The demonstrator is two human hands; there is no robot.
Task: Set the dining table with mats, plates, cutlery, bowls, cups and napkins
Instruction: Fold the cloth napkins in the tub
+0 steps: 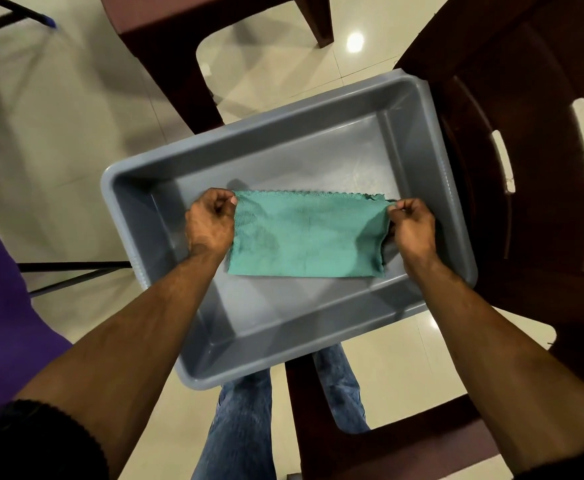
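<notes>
The green napkin point(306, 235) hangs stretched lengthwise between both hands above the grey tub point(405, 98); left hand point(210, 220) and right hand point(411, 225) each pinch a top corner

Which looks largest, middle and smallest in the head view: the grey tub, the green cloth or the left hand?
1. Grey tub: largest, it frames the others.
2. Green cloth: middle, stretched above the tub floor.
3. Left hand: smallest, pinching a cloth corner.
</notes>
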